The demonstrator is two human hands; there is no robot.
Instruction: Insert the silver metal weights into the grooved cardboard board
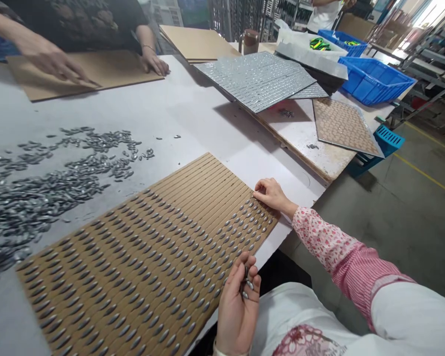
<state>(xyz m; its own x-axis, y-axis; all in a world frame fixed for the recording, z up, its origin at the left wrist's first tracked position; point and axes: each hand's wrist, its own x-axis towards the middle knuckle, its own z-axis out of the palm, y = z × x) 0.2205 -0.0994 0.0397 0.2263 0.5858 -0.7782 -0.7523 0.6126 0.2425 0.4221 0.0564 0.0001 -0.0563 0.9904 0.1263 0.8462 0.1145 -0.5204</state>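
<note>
A brown grooved cardboard board (203, 185) lies on the white table before me, with rows of small grey spindle-shaped metal pieces (114, 277) set along its grooves. The grooves toward its far corner are bare. Cupped beside the board's near edge, my left hand (238, 309) holds several of the same metal pieces in its palm and fingers. My right hand (270, 194) rests at the board's right edge, thumb and fingertips pinched together just above a row of pieces. What is between those fingertips is hidden.
A big loose pile of metal pieces (40, 198) spreads across the table at left. Opposite, a co-worker's hands (55, 62) are on another brown board (114, 64). Right of them lie a filled silvery board (259, 76), a patterned board (344, 123) and blue crates (374, 81).
</note>
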